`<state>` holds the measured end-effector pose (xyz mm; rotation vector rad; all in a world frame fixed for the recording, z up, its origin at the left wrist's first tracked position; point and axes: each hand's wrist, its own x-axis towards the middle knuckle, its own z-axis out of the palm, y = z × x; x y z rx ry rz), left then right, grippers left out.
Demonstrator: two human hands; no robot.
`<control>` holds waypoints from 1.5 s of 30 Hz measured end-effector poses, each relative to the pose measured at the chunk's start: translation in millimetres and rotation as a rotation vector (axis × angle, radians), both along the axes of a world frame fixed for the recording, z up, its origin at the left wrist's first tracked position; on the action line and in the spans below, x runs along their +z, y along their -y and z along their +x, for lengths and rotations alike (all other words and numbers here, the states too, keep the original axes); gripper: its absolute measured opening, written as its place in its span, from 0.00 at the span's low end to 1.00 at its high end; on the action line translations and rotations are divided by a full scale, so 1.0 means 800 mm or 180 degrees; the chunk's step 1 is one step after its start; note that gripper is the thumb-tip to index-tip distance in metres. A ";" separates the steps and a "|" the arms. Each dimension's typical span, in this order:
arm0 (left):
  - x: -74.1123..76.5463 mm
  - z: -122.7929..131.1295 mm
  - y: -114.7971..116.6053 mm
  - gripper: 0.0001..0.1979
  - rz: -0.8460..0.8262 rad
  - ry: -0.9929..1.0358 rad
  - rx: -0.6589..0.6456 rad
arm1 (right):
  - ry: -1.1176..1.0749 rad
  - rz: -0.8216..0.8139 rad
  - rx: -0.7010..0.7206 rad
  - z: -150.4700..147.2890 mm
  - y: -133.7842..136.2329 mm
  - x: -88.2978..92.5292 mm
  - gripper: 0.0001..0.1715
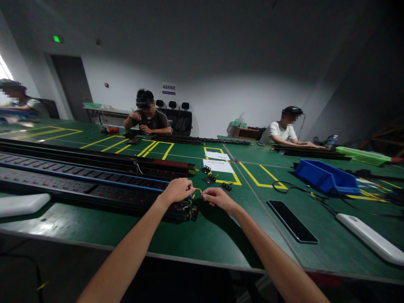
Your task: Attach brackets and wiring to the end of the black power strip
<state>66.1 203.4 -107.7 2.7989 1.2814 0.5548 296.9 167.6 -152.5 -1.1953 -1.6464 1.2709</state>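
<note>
My left hand (177, 190) is closed at the right end of a long black power strip (109, 193). Between its fingertips and those of my right hand (219, 199) runs a short yellow wire (198, 189), and both hands pinch it. Below my left fingers, green and yellow wires and small dark parts stick out of the strip's end (188, 213). What lies under my left palm is hidden. Several small black end pieces (208, 180) with yellow wires lie just beyond my hands.
A blue bin (325, 176), a dark phone (292, 221) and a white power bank (370, 237) are on the right, with a black cable (318, 197). White papers (217, 165) lie ahead. Another white object (23, 205) rests at left. Co-workers sit across the green table (202, 244).
</note>
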 end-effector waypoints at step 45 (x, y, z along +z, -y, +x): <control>0.002 0.001 0.002 0.14 -0.0062 -0.0002 0.0031 | 0.0045 -0.0011 -0.0057 -0.002 0.004 0.005 0.31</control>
